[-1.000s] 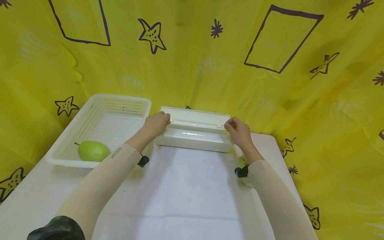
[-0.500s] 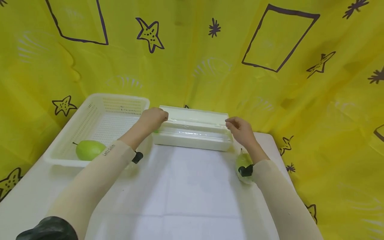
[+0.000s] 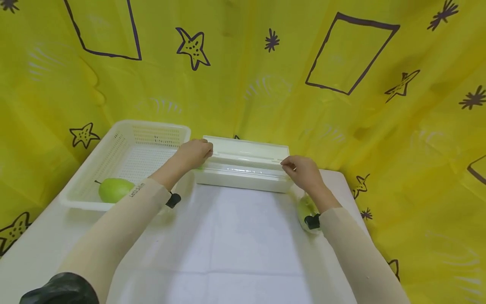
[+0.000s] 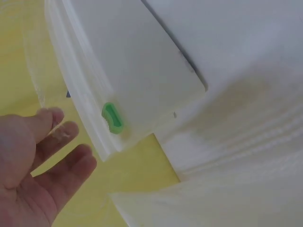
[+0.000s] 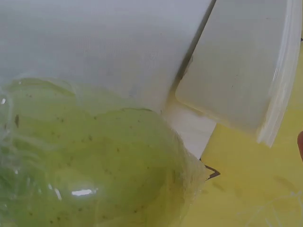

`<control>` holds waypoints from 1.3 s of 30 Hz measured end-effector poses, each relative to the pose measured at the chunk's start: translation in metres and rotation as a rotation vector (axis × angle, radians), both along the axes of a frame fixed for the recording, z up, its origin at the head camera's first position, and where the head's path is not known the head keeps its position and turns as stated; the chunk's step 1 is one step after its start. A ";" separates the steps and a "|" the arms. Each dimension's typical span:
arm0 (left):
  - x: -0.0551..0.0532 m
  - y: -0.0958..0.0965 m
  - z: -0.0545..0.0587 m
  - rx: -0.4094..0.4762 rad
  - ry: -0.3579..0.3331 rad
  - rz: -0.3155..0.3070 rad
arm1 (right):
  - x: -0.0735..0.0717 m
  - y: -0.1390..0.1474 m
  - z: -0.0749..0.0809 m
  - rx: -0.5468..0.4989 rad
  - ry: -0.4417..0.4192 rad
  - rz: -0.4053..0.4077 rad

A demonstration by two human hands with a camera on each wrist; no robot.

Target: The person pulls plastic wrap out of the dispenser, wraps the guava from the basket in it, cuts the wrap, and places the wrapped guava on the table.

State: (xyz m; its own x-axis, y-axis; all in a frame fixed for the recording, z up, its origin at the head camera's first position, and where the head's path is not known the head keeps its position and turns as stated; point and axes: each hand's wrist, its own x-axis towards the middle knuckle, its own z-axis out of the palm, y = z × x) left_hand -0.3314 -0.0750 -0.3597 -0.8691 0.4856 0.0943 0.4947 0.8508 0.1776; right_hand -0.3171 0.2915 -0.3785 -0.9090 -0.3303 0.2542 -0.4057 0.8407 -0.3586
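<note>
A white cling film dispenser (image 3: 243, 181) stands at the back of the table with its lid (image 3: 247, 147) tipped up. My left hand (image 3: 195, 153) is at its left end, thumb and index finger pinching the edge of clear cling film (image 4: 34, 71) in the left wrist view. A green slide cutter (image 4: 112, 118) sits at that end of the box. At the other end, my right hand (image 3: 303, 171) pinches the film's far corner between thumb and forefinger; only a fingertip enters the right wrist view. Beneath the right wrist lies a green pear (image 5: 109, 161) wrapped in film.
At the left stands a white perforated basket (image 3: 85, 205), a bare green pear (image 3: 114, 190) inside, partly covered by the left sleeve. A white cloth (image 3: 243, 236) covers the table. Behind hangs a yellow curtain (image 3: 228, 97) with star drawings, close to the dispenser.
Both hands stay at the dispenser's ends. The left hand has shifted slightly left. The right hand rose a little, then came back down toward the box with its fingertips lower.
</note>
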 end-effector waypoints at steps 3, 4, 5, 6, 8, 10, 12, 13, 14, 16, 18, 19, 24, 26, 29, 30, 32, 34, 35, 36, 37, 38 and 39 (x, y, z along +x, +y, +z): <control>-0.001 -0.002 -0.001 0.013 -0.031 -0.022 | 0.000 0.001 0.001 -0.033 -0.009 -0.024; -0.001 -0.003 -0.001 0.013 -0.049 -0.023 | -0.001 0.002 0.001 -0.039 -0.013 -0.035; -0.001 -0.003 -0.002 0.011 -0.069 -0.021 | -0.001 0.003 0.001 -0.045 -0.015 -0.045; -0.001 -0.004 -0.003 0.006 -0.090 -0.019 | -0.001 0.003 0.001 -0.053 -0.018 -0.056; 0.000 -0.004 -0.005 -0.009 -0.123 -0.017 | 0.000 0.004 0.002 -0.065 -0.017 -0.072; 0.001 -0.003 -0.007 -0.019 -0.120 -0.022 | 0.000 0.004 0.002 -0.068 -0.014 -0.078; 0.002 -0.003 -0.009 -0.019 -0.085 -0.024 | -0.001 0.003 0.002 -0.084 -0.012 -0.069; 0.003 -0.002 -0.009 -0.016 -0.064 -0.018 | -0.001 0.002 0.001 -0.094 -0.011 -0.064; 0.003 -0.002 -0.009 -0.008 -0.043 -0.010 | -0.002 0.002 0.000 -0.105 -0.007 -0.059; 0.004 0.000 -0.010 -0.008 -0.019 0.008 | -0.003 0.002 -0.001 -0.134 -0.011 -0.056; 0.006 0.003 -0.012 -0.043 -0.035 0.026 | -0.003 0.002 -0.003 -0.168 -0.032 -0.064; 0.007 0.005 -0.013 -0.069 -0.050 0.029 | -0.002 0.002 -0.004 -0.184 -0.046 -0.067; 0.012 0.014 -0.020 -0.197 -0.069 0.026 | 0.001 0.000 -0.006 -0.256 -0.076 -0.075; 0.013 0.016 -0.023 -0.203 -0.031 0.029 | 0.001 -0.001 -0.006 -0.268 -0.069 -0.071; 0.012 0.017 -0.025 -0.155 0.047 0.031 | 0.002 -0.002 -0.006 -0.276 -0.064 -0.067; 0.012 0.016 -0.025 -0.131 0.069 0.034 | 0.002 -0.003 -0.006 -0.276 -0.061 -0.066; 0.011 0.015 -0.022 -0.074 0.096 0.044 | 0.002 -0.003 -0.006 -0.275 -0.050 -0.067; 0.011 0.013 -0.017 -0.025 0.105 0.064 | 0.002 -0.003 -0.006 -0.276 -0.033 -0.067; 0.011 0.012 -0.014 -0.005 0.099 0.078 | 0.001 -0.003 -0.005 -0.278 -0.023 -0.070; 0.011 0.011 -0.011 0.016 0.093 0.087 | 0.001 -0.003 -0.005 -0.280 -0.010 -0.073; 0.010 0.010 -0.008 0.034 0.090 0.093 | 0.000 -0.003 -0.004 -0.284 0.001 -0.075; 0.010 0.009 -0.006 0.051 0.084 0.097 | -0.001 -0.003 -0.003 -0.287 0.013 -0.076; 0.009 0.008 -0.003 0.067 0.074 0.100 | -0.001 -0.003 -0.003 -0.288 0.025 -0.080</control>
